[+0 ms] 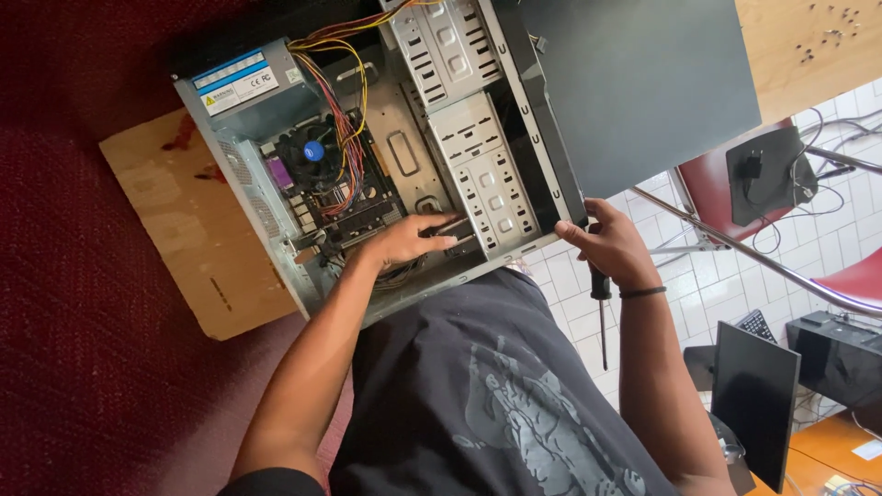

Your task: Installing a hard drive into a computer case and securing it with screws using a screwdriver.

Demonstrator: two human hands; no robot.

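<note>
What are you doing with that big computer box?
A person is working inside an open computer case lying on its side on a wooden board. The left hand reaches into the case beside the metal drive cage, fingers on something dark there. The right hand grips the case's front edge and also holds a screwdriver that hangs down. The side panel is off, so the motherboard, its fan and coloured wires show.
</note>
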